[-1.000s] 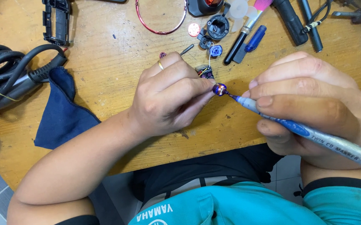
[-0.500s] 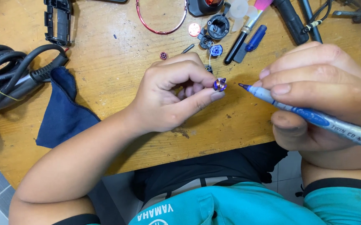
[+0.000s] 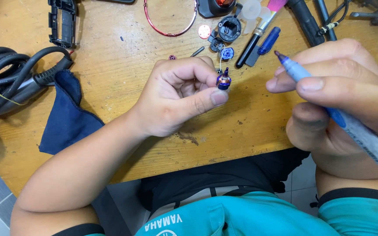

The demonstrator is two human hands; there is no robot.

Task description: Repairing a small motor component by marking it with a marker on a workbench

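My left hand (image 3: 178, 97) pinches a small purple-blue metal part with a copper band (image 3: 223, 81) between thumb and fingertips, held upright above the wooden table (image 3: 123, 78). My right hand (image 3: 341, 98) grips a blue marker pen (image 3: 328, 111) whose tip points up and left, a short way to the right of the small part and not touching it. Both hands hover over the table's near edge.
A coiled black cable (image 3: 10, 76) and a dark blue cloth (image 3: 69, 116) lie at the left. A black casing piece (image 3: 62, 22), a red ring (image 3: 169, 19), small round parts (image 3: 228, 28), a blue-handled screwdriver (image 3: 263, 43) and black tools lie along the far side.
My right hand has drawn the marker away to the right, off the small part. My left hand has turned the part upright and lifted it a little farther from me.
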